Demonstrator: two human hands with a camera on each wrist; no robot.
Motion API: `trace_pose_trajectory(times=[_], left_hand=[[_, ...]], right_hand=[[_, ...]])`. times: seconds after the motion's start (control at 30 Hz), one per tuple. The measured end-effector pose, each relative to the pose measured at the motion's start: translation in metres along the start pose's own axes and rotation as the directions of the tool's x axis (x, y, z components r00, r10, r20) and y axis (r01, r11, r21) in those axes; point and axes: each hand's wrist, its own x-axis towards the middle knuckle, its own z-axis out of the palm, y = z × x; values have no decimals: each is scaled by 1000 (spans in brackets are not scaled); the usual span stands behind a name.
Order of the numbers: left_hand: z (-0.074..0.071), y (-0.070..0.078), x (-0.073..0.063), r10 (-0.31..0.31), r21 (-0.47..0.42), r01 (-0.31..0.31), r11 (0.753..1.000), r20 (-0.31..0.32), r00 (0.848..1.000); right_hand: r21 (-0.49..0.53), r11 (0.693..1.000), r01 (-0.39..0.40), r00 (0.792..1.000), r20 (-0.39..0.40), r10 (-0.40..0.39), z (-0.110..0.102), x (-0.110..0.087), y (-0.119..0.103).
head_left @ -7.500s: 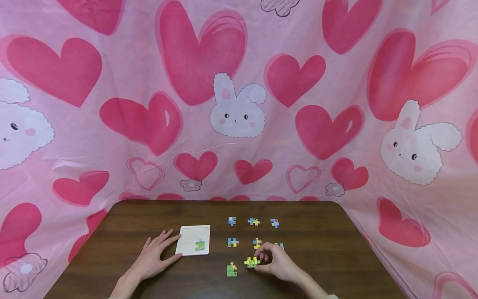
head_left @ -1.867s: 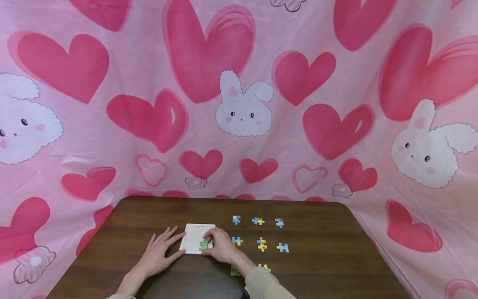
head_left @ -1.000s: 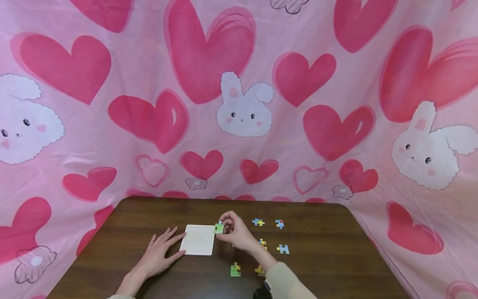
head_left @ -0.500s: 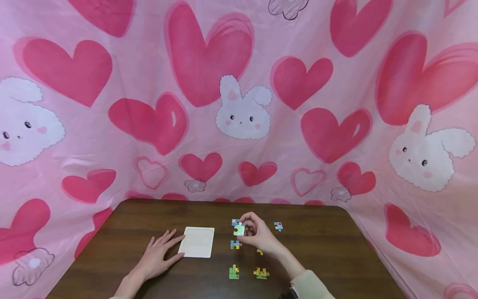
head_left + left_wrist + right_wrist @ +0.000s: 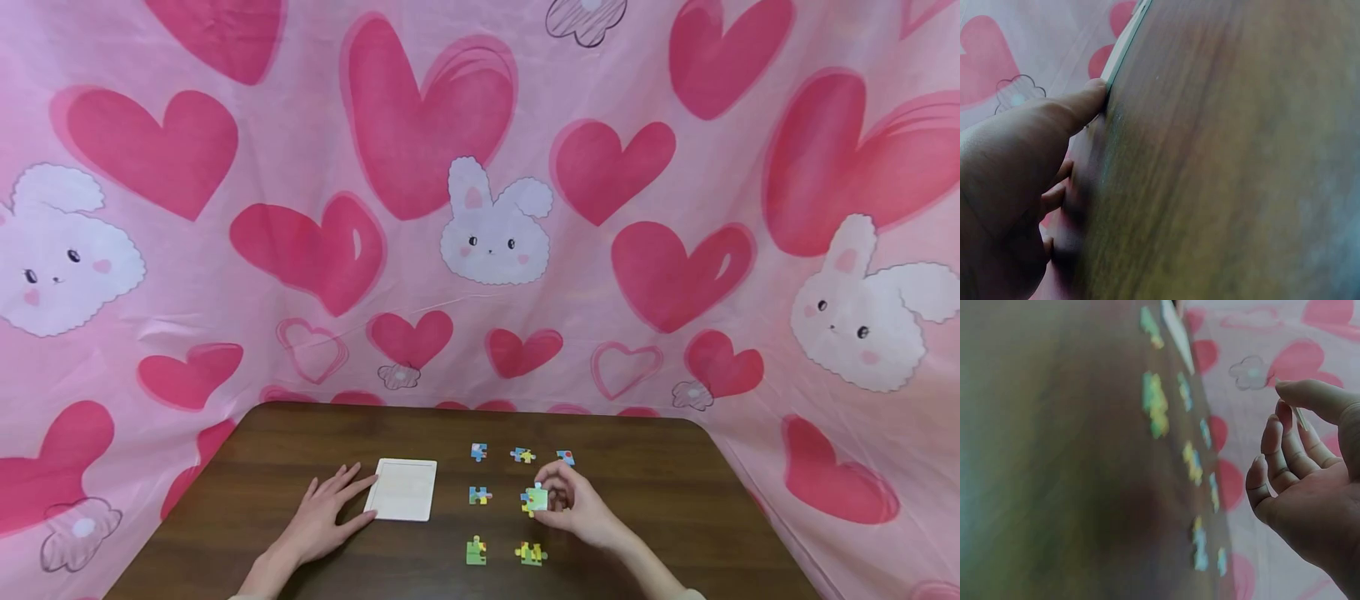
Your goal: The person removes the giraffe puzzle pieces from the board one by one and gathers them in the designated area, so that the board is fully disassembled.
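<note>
In the head view, my right hand pinches a green jigsaw piece between thumb and fingers, raised over the table. Behind it, a yellow piece in the middle row is mostly covered. From the right wrist, only the thin edge of the held piece shows beside the thumb. My left hand lies spread on the table, thumb and index finger touching the left edge of a white square puzzle tray with nothing in it. The left wrist view has the thumb of the left hand against the tray's side.
Jigsaw pieces lie apart in rows right of the tray: a blue piece, a blue-yellow piece, a blue-red piece, a blue-yellow-pink piece, a green piece and a yellow-green piece. A pink curtain hangs behind the wooden table.
My right hand has let go of the yellow-green piece in the bottom row, lifted the green piece out of the tray and carried it rightward. My left hand has stayed at the tray.
</note>
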Motion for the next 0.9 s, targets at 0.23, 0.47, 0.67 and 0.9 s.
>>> trace_pose_trajectory(times=[0.23, 0.47, 0.67, 0.9], left_hand=[[2, -1, 2, -19, -14, 19, 1000, 8, 1000], [0, -3, 0, -12, -13, 13, 1000, 8, 1000], [-2, -3, -3, 6, -7, -6, 1000, -32, 999], [0, -2, 0, 7, -13, -7, 1000, -13, 1000]], right_hand=[[-36, 999, 12, 999, 40, -10, -11, -35, 10], [-59, 998, 10, 997, 77, -6, -12, -55, 18], [-105, 994, -12, 996, 90, 21, -14, -64, 25], [-233, 972, -17, 999, 23, 23, -18, -73, 24]])
